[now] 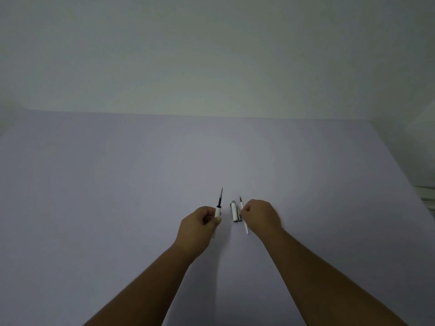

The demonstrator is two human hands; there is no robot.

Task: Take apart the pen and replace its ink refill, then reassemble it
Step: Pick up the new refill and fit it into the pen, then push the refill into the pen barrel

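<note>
My left hand (200, 223) grips a white pen barrel (218, 211), held a little above the table. A dark ink refill (220, 198) sticks out of its far end, tip pointing away from me. To its right a white pen cap (234, 211) with a silver end lies on the table, a small dark piece (239, 215) against its right side. A thin white refill (246, 228) lies just beyond, its tip pointing away. My right hand (261, 217) is curled over that refill, fingertips by the cap; I cannot tell whether it grips anything.
The table (117, 184) is covered in plain pale lilac and meets a bare wall (211, 55) at the back. Something white and blurred (427, 194) shows at the table's right edge.
</note>
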